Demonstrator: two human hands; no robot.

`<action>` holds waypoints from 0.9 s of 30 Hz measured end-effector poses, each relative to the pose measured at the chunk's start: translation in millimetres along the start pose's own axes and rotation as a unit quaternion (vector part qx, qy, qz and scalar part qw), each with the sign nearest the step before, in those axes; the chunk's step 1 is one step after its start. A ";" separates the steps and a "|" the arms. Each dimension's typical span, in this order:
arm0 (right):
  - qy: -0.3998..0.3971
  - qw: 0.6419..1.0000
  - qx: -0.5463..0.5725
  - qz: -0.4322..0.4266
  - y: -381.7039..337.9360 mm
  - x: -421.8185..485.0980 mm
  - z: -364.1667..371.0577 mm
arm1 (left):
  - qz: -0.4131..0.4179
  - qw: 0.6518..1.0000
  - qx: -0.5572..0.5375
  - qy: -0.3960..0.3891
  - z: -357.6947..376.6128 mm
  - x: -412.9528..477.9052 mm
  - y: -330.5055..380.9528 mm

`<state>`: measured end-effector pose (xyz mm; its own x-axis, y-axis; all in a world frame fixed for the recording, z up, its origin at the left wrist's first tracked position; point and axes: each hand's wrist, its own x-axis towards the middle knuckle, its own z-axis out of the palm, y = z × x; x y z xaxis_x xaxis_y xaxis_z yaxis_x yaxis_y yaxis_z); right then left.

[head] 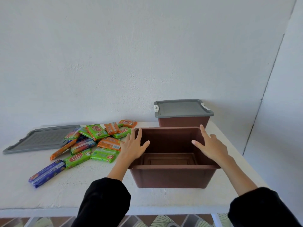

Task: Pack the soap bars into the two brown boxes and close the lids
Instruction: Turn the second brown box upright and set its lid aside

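Currently, one step in hand: settling the box before filling, by my reading.

- Open brown box (172, 177): landmark item. Stands upright near the front edge of the surface (82, 185), mouth facing up, nothing inside. Its long axis runs left to right across the view.
- Left hand (132, 146): at the box's left rim, fingers straight and spread, thumb reaching over the opening. It grips nothing.
- Right hand (211, 145): at the box's right rim, mirrored, fingers straight and spread, holding nothing.
- Soap bars (98, 141): loose heap just left of the box, green, orange and blue wrappers, overlapping. Long axes point every way. One blue bar (46, 172) lies apart at the heap's front left, angled diagonally.
- Loose grey lid (41, 138): flat on the surface, left of the box beyond the heap.
- Second brown box (183, 122): directly behind the open box, its own grey cover (182, 108) already seated.

Handling note: square the box with even pressure from both palms and keep it close to the heap. Lay the bars flat, their long axes along the box's long axis, in tidy rows. Bars stacked crookedly could stand proud of the rim and stop the lid seating.
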<state>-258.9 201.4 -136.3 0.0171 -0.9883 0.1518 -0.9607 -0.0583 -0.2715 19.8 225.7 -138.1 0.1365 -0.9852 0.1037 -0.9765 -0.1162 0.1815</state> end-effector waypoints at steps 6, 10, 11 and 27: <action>-0.105 0.951 0.291 0.002 11.3 8.6 -15.5 | 0.012 0.993 -0.107 -0.051 -7.4 -2.2 -10.3; -0.119 0.927 0.354 0.010 20.9 6.9 -15.3 | 0.021 0.990 -0.128 -0.050 -7.0 -3.2 -14.9; -0.114 0.924 0.366 0.010 21.4 6.2 -15.0 | 0.020 0.990 -0.127 -0.051 -7.9 -3.8 -13.8; -0.088 0.925 0.369 0.025 31.8 -22.5 -13.4 | 0.029 0.986 -0.158 -0.046 -7.2 -16.4 -11.7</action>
<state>-293.5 223.7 -135.7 0.0859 -0.9961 -0.0181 -0.5113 -0.0285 -0.8589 30.2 244.0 -134.8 0.0527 -0.9980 0.0360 -0.8794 -0.0293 0.4752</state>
